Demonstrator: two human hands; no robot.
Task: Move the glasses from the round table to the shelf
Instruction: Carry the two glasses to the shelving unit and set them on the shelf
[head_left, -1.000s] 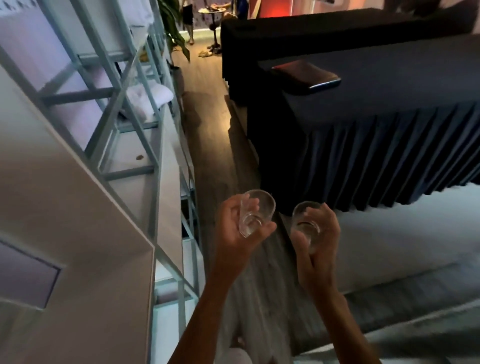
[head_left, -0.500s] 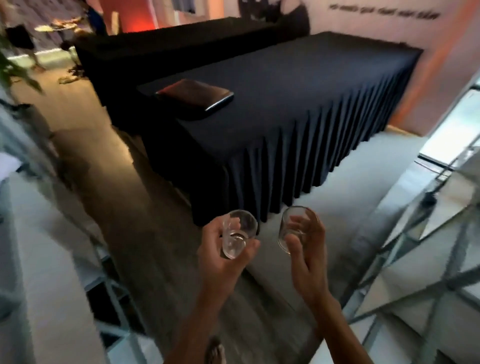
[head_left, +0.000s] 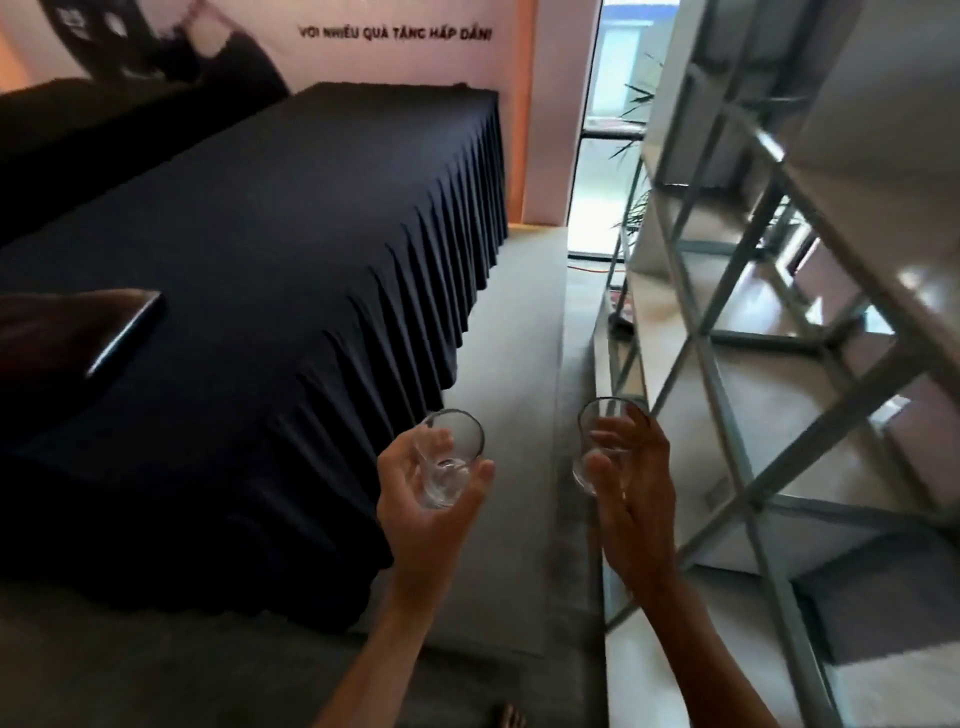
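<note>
While both glasses are off the round table, which is not in view, neither has reached the shelf. The left glass sits in the left grip, fingers and thumb curled round its lower wall, mouth tipped away from the person. The right glass is clamped in the right grip, fingers wrapped across its side and thumb on the near wall, close to upright. Both look empty. They are held in the air, apart from each other, over the grey floor.

The right glass is just beside the shelf's front edge. The left glass is nearer the corner of a long surface draped in dark pleated cloth, with a dark flat case lying at its left edge. The shelf stands at the right, pale boards behind a lattice of slanting metal bars.

By my reading the step in hand is the carry, near its end. The next move calls for choosing a bare board, passing each glass through a gap between bars without knocking its rim, and setting it flat on its base before the fingers loosen. The right glass seems better placed to go first.
</note>
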